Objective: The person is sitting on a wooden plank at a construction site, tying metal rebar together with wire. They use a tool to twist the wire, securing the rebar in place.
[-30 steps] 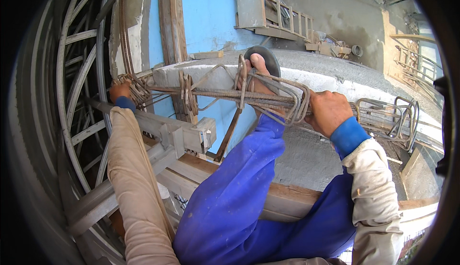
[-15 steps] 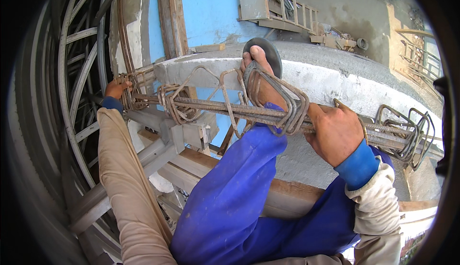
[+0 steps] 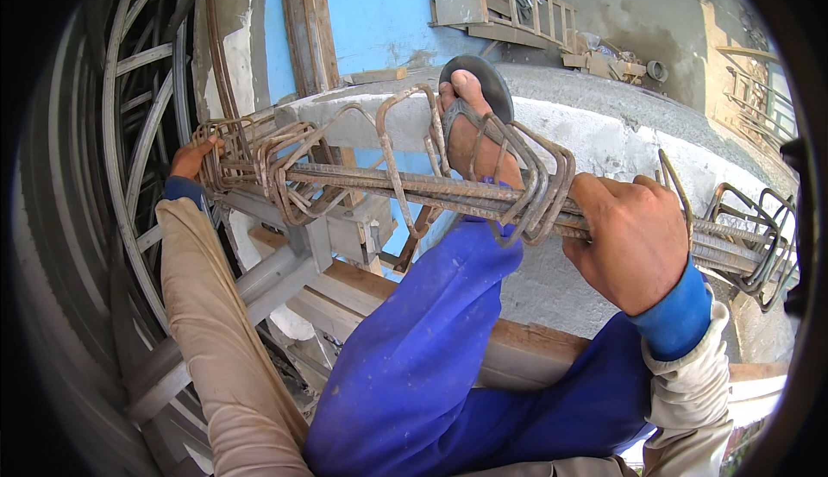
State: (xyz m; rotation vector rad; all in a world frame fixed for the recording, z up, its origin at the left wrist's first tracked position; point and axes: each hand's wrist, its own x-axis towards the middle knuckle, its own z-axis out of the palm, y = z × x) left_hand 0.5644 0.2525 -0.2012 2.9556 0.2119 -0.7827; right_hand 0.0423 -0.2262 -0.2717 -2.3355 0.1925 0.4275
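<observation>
Head view: both arms are stretched forward and spread apart, and a bundle of bars hung with square loops is held across the space between the hands. The left hand is reached far out to the left, its elbow almost straight; its fingers are curled on the outermost loops, which are gripped, though whether a bar is also enclosed cannot be told. The right hand is held nearer, with its back turned up and its wrist bent inward; it is closed round the bars, the fingers laid over the top and the thumb set on the near side. Another cluster of loops is gathered just left of its knuckles, and one loop stands just to its right. The bars are tilted slightly, the right end being lower in view, and the sandalled foot and blue trousers are crossed by them. Beyond, a pale wall is overlapped by the foot. Both forearms are covered by tan sleeves ending in blue cuffs. At the left, a metal frame is seen beside the left hand.
</observation>
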